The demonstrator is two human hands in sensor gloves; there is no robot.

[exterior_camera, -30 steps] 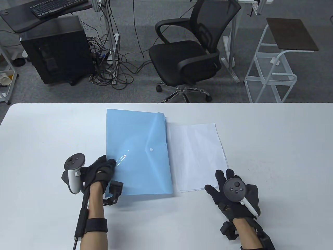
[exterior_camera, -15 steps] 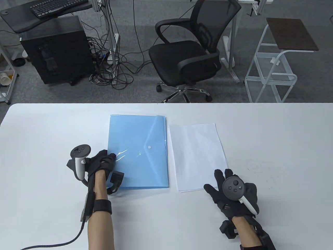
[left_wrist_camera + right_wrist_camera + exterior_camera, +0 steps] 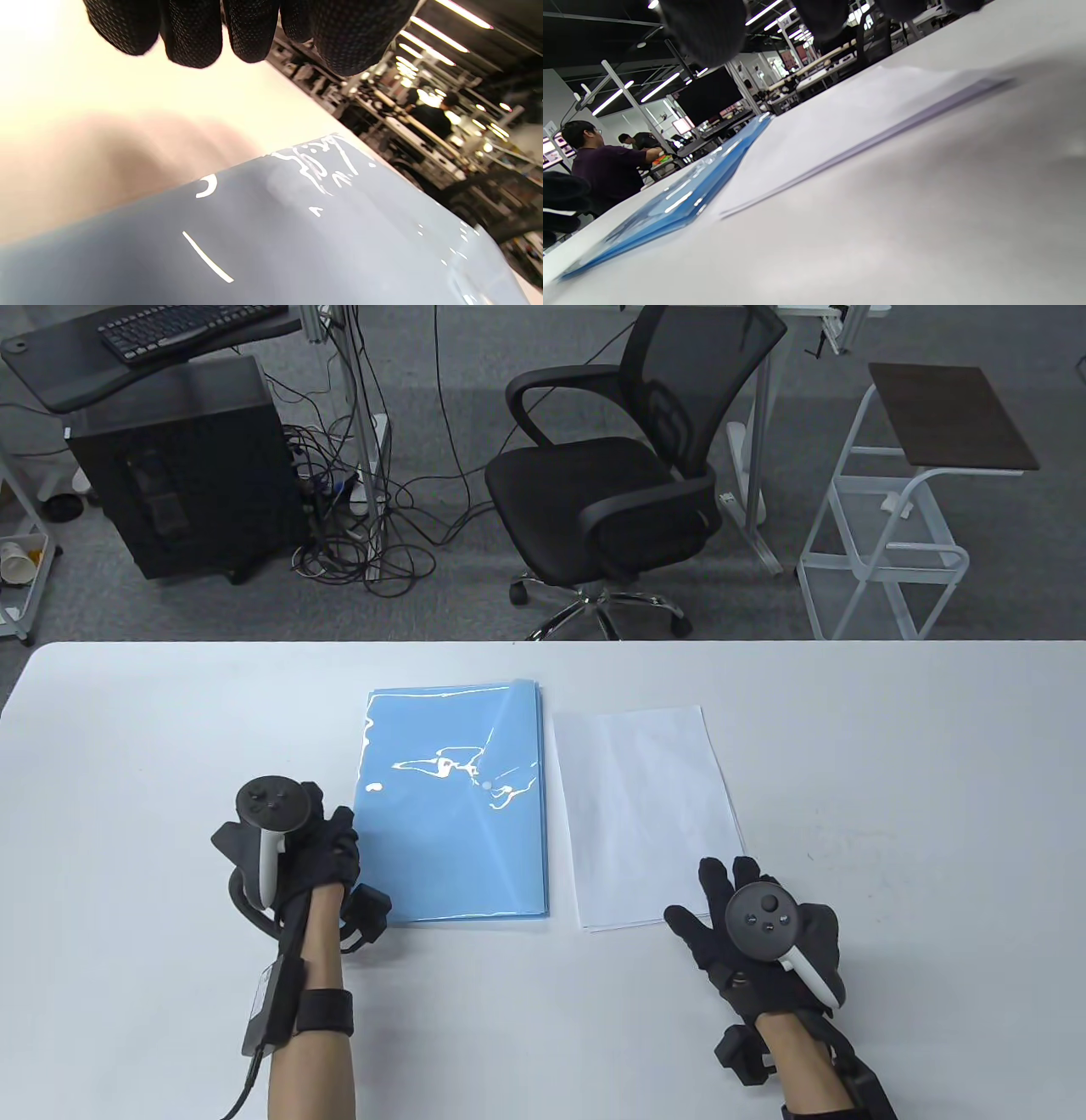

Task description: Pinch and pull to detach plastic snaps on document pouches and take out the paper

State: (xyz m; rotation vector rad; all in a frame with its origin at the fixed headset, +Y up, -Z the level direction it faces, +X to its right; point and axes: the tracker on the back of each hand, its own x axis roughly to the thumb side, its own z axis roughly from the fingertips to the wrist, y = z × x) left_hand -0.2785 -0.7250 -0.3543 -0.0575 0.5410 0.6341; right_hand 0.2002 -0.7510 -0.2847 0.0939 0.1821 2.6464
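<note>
The left hand [image 3: 318, 853] has been drawn back from the long left edge of the blue document pouches [image 3: 454, 806], which it was gripping half a second ago; it is now seen just beside that edge, fingers loosely bent and nothing held, a gap showing under the fingertips [image 3: 191, 38] in the left wrist view. The stack has been squared and laid flat, its white snap [image 3: 487, 785] not yet undone, so a pouch is judged to have been set in place and the pinch on the snap to be the next step. The loose paper [image 3: 645, 814] lies just right of the pouches, apart from them by a narrow gap. The right hand [image 3: 747, 929] has not moved over the last second: it is rested flat on the white table [image 3: 891, 780] near the paper's near right corner, fingers spread, holding nothing. Beyond the table a computer tower [image 3: 182, 466], a black office chair [image 3: 619, 475] and a white side cart [image 3: 899, 500] are seen on grey carpet
</note>
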